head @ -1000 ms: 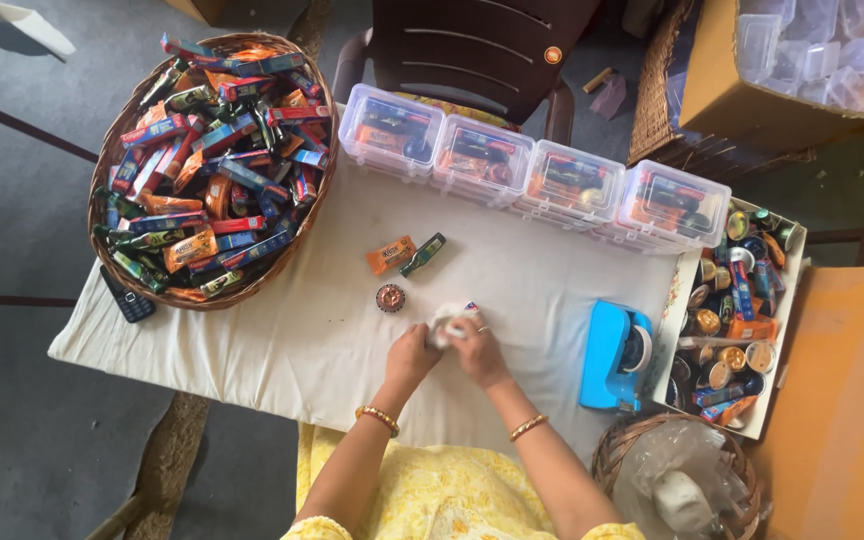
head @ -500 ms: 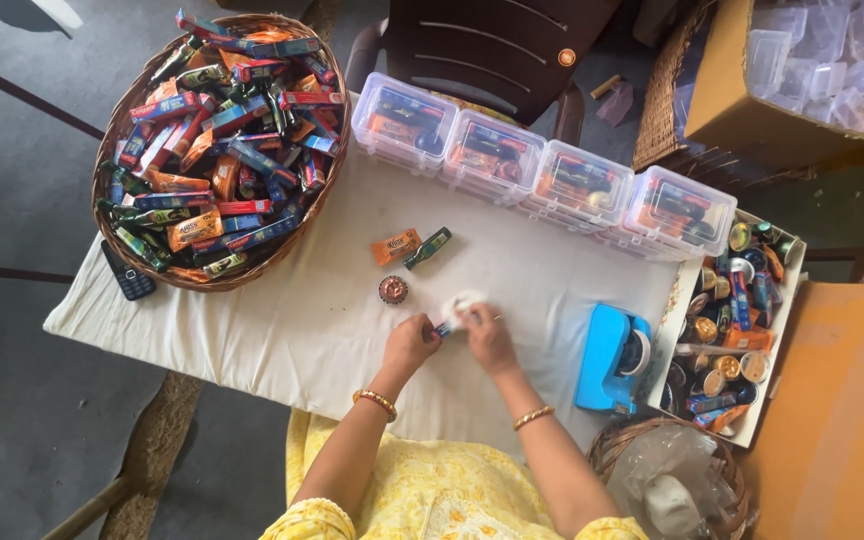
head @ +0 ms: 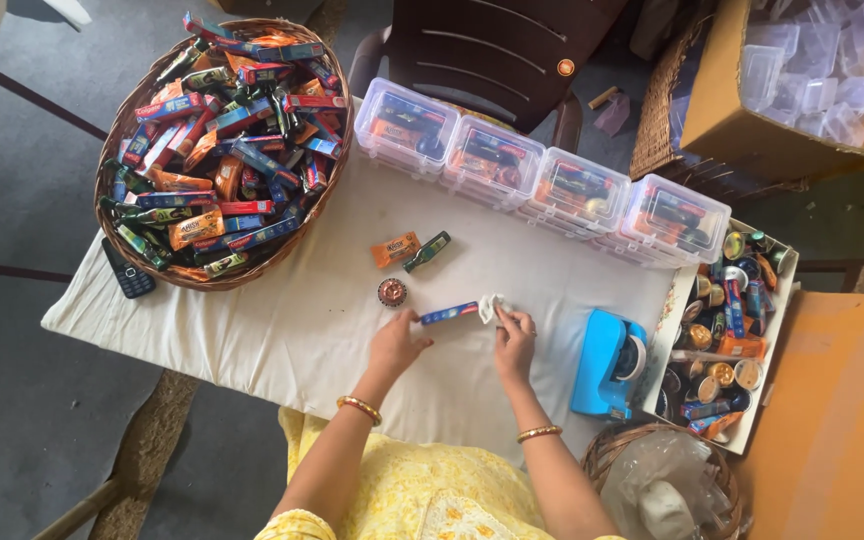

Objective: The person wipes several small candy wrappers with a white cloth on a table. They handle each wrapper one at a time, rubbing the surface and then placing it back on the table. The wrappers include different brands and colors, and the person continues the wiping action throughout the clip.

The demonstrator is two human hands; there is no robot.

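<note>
Near the middle of the frame, the left hand is pinching the left end of a small blue tube with its fingers. The right hand is grasping a white crumpled piece at the tube's right end, above the white-covered tabletop. A blue tape dispenser is sitting just to the right.

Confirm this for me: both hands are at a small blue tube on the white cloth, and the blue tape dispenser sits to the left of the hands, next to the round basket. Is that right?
Not quite. The blue tape dispenser sits to the right of the right hand, beside the open tray of small items, far from the round basket. The head view shows this. Both hands, the left hand too, are at the small blue tube on the white cloth.
</note>
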